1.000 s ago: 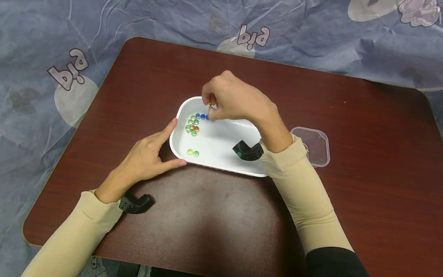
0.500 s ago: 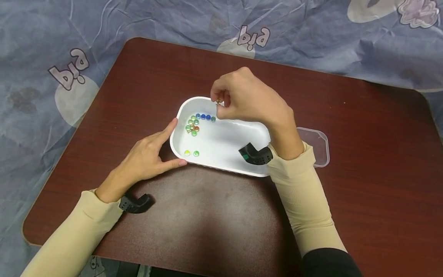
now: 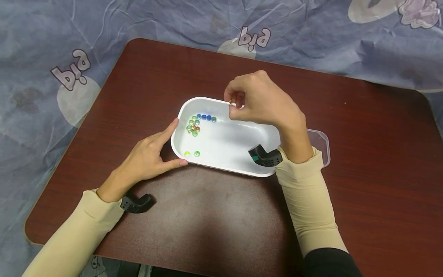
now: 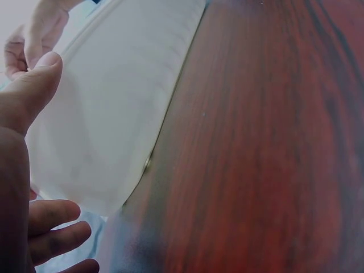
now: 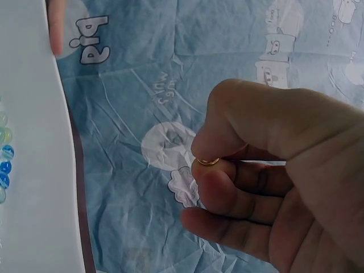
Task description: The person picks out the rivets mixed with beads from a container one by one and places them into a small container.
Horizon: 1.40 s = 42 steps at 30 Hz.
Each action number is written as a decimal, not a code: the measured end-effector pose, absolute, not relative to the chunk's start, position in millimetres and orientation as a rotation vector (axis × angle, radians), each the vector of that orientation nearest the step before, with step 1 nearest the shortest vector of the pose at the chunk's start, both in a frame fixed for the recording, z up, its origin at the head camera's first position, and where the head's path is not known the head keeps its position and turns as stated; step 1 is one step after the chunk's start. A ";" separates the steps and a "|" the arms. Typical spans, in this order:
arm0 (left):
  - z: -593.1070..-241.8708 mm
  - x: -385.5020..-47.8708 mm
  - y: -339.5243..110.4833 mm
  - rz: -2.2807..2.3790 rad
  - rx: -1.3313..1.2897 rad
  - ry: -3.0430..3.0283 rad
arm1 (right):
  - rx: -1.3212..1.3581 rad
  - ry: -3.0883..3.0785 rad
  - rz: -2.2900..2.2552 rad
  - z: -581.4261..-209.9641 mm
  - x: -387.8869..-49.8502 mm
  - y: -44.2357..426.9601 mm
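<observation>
My right hand [image 3: 264, 98] pinches a small gold metal piece [image 3: 231, 102] between thumb and fingertips, above the far rim of a white tray [image 3: 235, 154]. In the right wrist view only a curved gold rim [image 5: 208, 161] of it shows, so its exact kind is unclear. My left hand [image 3: 147, 154] rests its spread fingers and thumb against the tray's left end. Inside the tray, blue marbles [image 3: 206, 117] form a row along the far side. Green marbles [image 3: 191, 122] and an amber one cluster at the left, with some gold bits [image 3: 190, 131] among them. A yellow marble [image 3: 187, 154] and a green marble [image 3: 197, 153] sit near the front.
A clear plastic container [image 3: 322, 146] stands right of the tray, partly hidden by my right forearm. Everything rests on a dark red-brown table [image 3: 377, 173] with rounded corners. Behind it hangs a blue printed cloth [image 3: 166, 23].
My right hand has moved right along the tray's far side with the gold piece, uncovering the right end of the marble row. The yellow marble has shifted slightly left. My left hand stays put.
</observation>
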<state>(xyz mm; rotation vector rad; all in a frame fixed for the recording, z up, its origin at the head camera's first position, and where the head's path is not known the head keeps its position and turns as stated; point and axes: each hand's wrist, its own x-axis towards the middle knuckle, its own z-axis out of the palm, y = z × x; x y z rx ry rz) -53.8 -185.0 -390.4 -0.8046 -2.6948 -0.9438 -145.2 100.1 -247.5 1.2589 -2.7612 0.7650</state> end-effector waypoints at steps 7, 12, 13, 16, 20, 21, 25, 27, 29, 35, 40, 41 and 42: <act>-390.8 -53.9 -184.6 -0.943 -0.808 -2.698 | 1.219 -2.754 0.768 -247.2 -147.7 114.8; -390.9 -53.8 -184.8 -0.946 -0.810 -2.694 | 1.138 -2.813 0.754 -241.8 -147.3 127.9; -390.8 -53.7 -184.8 -0.942 -0.810 -2.691 | 1.124 -2.823 0.744 -240.8 -147.1 130.3; -390.7 -53.4 -185.2 -0.933 -0.815 -2.679 | 1.083 -2.851 0.716 -239.0 -146.9 136.4; -391.5 -53.3 -185.4 -0.930 -0.818 -2.674 | 1.046 -2.862 0.693 -237.4 -146.4 142.1; -391.7 -53.4 -185.3 -0.930 -0.818 -2.674 | 1.037 -2.861 0.690 -237.0 -146.2 143.5; -392.1 -53.9 -185.0 -0.930 -0.819 -2.679 | 1.002 -2.858 0.669 -236.2 -144.9 149.9; -391.8 -54.2 -184.8 -0.933 -0.819 -2.684 | 0.988 -2.861 0.655 -235.6 -144.4 153.4; -391.3 -54.4 -184.2 -0.935 -0.821 -2.687 | 0.974 -2.868 0.644 -234.9 -143.6 157.2; -390.4 -54.2 -183.7 -0.938 -0.824 -2.682 | 0.892 -2.911 0.636 -230.2 -141.3 169.5; -391.1 -54.2 -184.2 -0.945 -0.818 -2.686 | 0.853 -2.942 0.624 -226.7 -141.1 180.4; -391.1 -54.0 -184.3 -0.947 -0.816 -2.687 | 0.851 -2.945 0.622 -226.4 -141.0 181.9; -391.1 -53.9 -184.4 -0.948 -0.815 -2.687 | 0.853 -2.949 0.622 -226.2 -141.0 183.2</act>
